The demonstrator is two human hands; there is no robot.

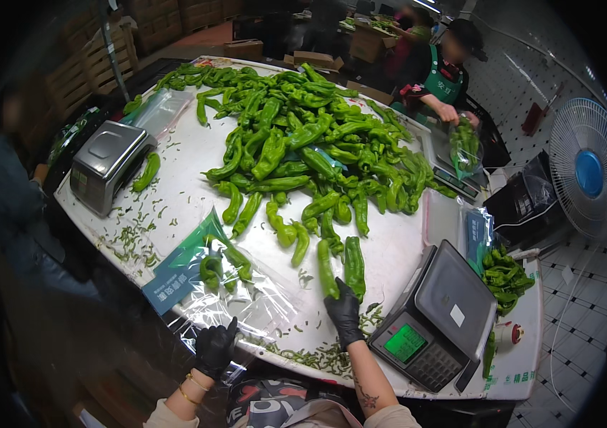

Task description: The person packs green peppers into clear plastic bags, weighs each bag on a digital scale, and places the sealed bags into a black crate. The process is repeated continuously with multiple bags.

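My right hand (343,315), in a black glove, has its fingers around the lower end of a long green pepper (326,267). A second, darker pepper (354,262) lies against the same hand, its lower end partly behind the fingers. My left hand (216,346), also gloved in black, is at the lower edge of a clear plastic bag (266,305) with a printed blue and green end. Its fingers are mostly curled, and whether they pinch the film is unclear. Several peppers (227,262) show in the bag. Beyond both hands, a large heap of green peppers (303,128) covers the white table (282,273).
A digital scale (453,299) with a lit green display stands at right, another scale (111,160) at left. Stem bits (309,356) litter the near edge. Beyond are a fan (587,166) and a co-worker (442,80) holding a bag of peppers (464,144). Another person (20,187) stands left.
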